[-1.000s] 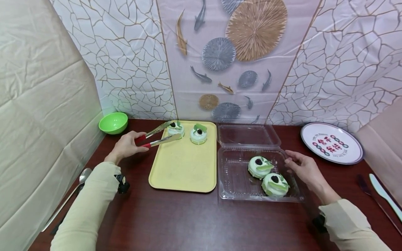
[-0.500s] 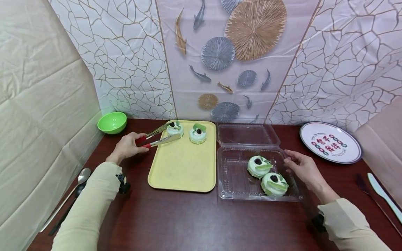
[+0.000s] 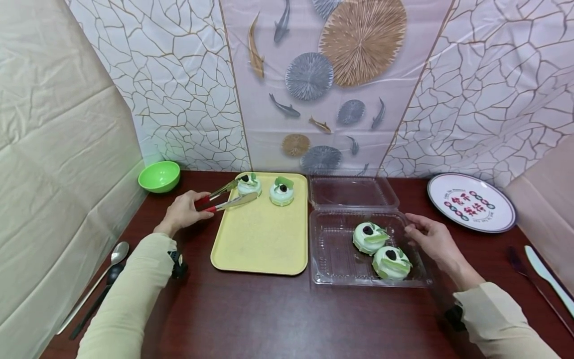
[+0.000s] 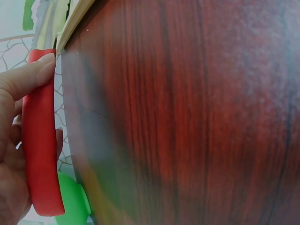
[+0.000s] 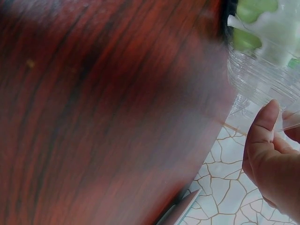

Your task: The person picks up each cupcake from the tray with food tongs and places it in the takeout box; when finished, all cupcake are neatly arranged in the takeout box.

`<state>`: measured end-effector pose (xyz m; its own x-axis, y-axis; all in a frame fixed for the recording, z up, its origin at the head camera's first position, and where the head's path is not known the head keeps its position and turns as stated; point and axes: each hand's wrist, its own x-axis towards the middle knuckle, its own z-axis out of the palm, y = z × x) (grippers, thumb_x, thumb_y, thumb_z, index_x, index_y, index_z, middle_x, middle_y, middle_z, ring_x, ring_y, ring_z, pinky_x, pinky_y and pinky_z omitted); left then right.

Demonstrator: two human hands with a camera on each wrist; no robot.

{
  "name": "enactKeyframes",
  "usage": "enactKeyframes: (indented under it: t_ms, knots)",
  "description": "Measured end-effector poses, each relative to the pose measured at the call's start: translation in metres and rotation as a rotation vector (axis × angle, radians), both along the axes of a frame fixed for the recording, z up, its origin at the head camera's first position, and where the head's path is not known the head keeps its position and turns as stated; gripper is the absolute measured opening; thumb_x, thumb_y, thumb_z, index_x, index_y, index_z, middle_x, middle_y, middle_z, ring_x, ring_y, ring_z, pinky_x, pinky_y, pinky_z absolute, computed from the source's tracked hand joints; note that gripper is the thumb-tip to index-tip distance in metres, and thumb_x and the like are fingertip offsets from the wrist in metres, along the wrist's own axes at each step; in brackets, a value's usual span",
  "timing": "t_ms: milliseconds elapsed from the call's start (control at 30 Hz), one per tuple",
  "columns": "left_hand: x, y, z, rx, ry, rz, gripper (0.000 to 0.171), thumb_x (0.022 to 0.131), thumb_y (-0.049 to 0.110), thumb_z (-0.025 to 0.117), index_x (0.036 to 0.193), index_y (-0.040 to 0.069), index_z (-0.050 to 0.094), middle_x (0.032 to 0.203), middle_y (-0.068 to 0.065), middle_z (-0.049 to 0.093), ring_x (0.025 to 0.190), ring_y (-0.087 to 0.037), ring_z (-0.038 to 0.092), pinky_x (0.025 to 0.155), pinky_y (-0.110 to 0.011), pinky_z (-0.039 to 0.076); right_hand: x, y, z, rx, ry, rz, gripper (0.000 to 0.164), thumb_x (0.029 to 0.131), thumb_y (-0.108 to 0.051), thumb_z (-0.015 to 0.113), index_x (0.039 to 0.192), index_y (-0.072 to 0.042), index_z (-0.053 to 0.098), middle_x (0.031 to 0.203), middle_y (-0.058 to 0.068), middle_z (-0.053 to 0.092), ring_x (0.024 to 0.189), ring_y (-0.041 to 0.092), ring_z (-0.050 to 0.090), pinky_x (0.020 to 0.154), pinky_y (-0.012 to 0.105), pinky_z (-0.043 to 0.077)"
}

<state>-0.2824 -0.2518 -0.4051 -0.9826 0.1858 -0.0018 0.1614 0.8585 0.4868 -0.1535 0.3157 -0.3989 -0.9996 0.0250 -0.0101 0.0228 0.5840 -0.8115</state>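
My left hand (image 3: 184,212) grips red-handled metal tongs (image 3: 228,203) at the tray's left side. Their two arms reach to either side of a pale green cake with a dark berry (image 3: 248,186); whether both touch it I cannot tell. In the left wrist view a red handle (image 4: 41,140) lies between thumb and fingers. A second cake (image 3: 281,194) sits beside the first on the yellow tray (image 3: 260,239). With thumb and fingers, my right hand (image 3: 437,243) pinches the right rim of an open clear plastic container (image 3: 334,257). Inside stand two similar cakes (image 3: 391,265), touching or nearly so.
The container's hinged lid (image 3: 354,193) lies back toward the wall. A green bowl (image 3: 159,177) stands back left, a white printed plate (image 3: 471,203) back right. At left lie a metal spoon (image 3: 119,252) and a black utensil; at right, a pale knife (image 3: 549,279) and dark fork.
My left hand and the tongs have edged slightly right, toward the cake on the tray. My right hand stays on the container's rim. The whole head view has shifted a little.
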Motion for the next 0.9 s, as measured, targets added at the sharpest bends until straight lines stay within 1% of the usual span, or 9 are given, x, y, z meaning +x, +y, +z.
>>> enactKeyframes:
  t_ms: [133, 333, 433, 567, 667, 733, 800, 900]
  knots:
    - [0.002, -0.002, -0.001, 0.008, 0.003, 0.006, 0.063, 0.081, 0.029, 0.078, 0.137, 0.008, 0.057, 0.110, -0.020, 0.059, 0.086, -0.026, 0.052, 0.068, -0.032, 0.039, 0.000, 0.000, 0.000, 0.007, -0.001, -0.002, 0.046, 0.101, -0.003, 0.048, 0.141, 0.016, 0.037, 0.097, 0.007, 0.059, 0.077, -0.011, 0.055, 0.066, 0.019, 0.054]
    - [0.008, -0.008, -0.001, 0.029, 0.002, 0.005, 0.063, 0.080, 0.029, 0.079, 0.136, 0.009, 0.057, 0.098, -0.018, 0.057, 0.075, -0.023, 0.049, 0.065, -0.030, 0.036, 0.001, 0.000, 0.000, 0.013, -0.014, -0.003, 0.047, 0.101, -0.004, 0.047, 0.142, 0.016, 0.037, 0.100, 0.012, 0.060, 0.077, -0.010, 0.055, 0.066, 0.019, 0.054]
    - [0.012, -0.011, 0.003, 0.044, 0.019, -0.007, 0.062, 0.081, 0.027, 0.079, 0.135, 0.008, 0.058, 0.101, -0.019, 0.058, 0.074, -0.022, 0.049, 0.066, -0.030, 0.038, 0.001, 0.000, 0.001, 0.012, -0.011, -0.001, 0.046, 0.101, -0.004, 0.047, 0.141, 0.016, 0.037, 0.099, 0.011, 0.059, 0.077, -0.010, 0.055, 0.066, 0.019, 0.054]
    - [0.017, -0.012, 0.013, 0.067, 0.048, -0.039, 0.062, 0.080, 0.025, 0.079, 0.135, 0.006, 0.058, 0.109, -0.021, 0.060, 0.073, -0.021, 0.048, 0.067, -0.031, 0.039, 0.001, 0.000, 0.001, 0.012, -0.006, -0.001, 0.046, 0.101, -0.003, 0.047, 0.141, 0.017, 0.037, 0.099, 0.012, 0.060, 0.077, -0.010, 0.055, 0.066, 0.019, 0.054]
    - [0.019, -0.009, 0.023, 0.089, 0.072, -0.076, 0.062, 0.079, 0.024, 0.081, 0.134, 0.006, 0.059, 0.113, -0.021, 0.060, 0.072, -0.021, 0.048, 0.069, -0.032, 0.039, 0.001, 0.000, 0.001, 0.017, -0.007, -0.002, 0.046, 0.101, -0.004, 0.047, 0.141, 0.016, 0.037, 0.101, 0.016, 0.059, 0.077, -0.010, 0.055, 0.066, 0.019, 0.054]
    - [0.021, -0.004, 0.029, 0.100, 0.089, -0.110, 0.060, 0.078, 0.023, 0.082, 0.132, 0.008, 0.061, 0.113, -0.019, 0.062, 0.074, -0.021, 0.051, 0.070, -0.032, 0.040, 0.001, 0.000, 0.001, 0.021, -0.010, -0.003, 0.046, 0.101, -0.004, 0.047, 0.141, 0.016, 0.036, 0.102, 0.017, 0.059, 0.077, -0.009, 0.055, 0.066, 0.019, 0.054]
    - [0.023, 0.004, 0.036, 0.104, 0.101, -0.158, 0.059, 0.077, 0.022, 0.083, 0.131, 0.010, 0.062, 0.113, -0.016, 0.063, 0.070, -0.020, 0.051, 0.070, -0.031, 0.040, 0.001, -0.001, 0.001, 0.021, -0.011, -0.001, 0.047, 0.101, -0.004, 0.047, 0.142, 0.016, 0.036, 0.102, 0.017, 0.059, 0.077, -0.009, 0.055, 0.066, 0.019, 0.054]
    - [0.026, 0.021, 0.046, 0.101, 0.117, -0.241, 0.057, 0.076, 0.019, 0.084, 0.129, 0.014, 0.064, 0.111, -0.013, 0.064, 0.061, -0.016, 0.050, 0.067, -0.030, 0.041, 0.001, -0.001, 0.001, 0.018, -0.013, 0.001, 0.046, 0.101, -0.004, 0.046, 0.142, 0.016, 0.036, 0.102, 0.017, 0.058, 0.077, -0.010, 0.055, 0.066, 0.019, 0.054]
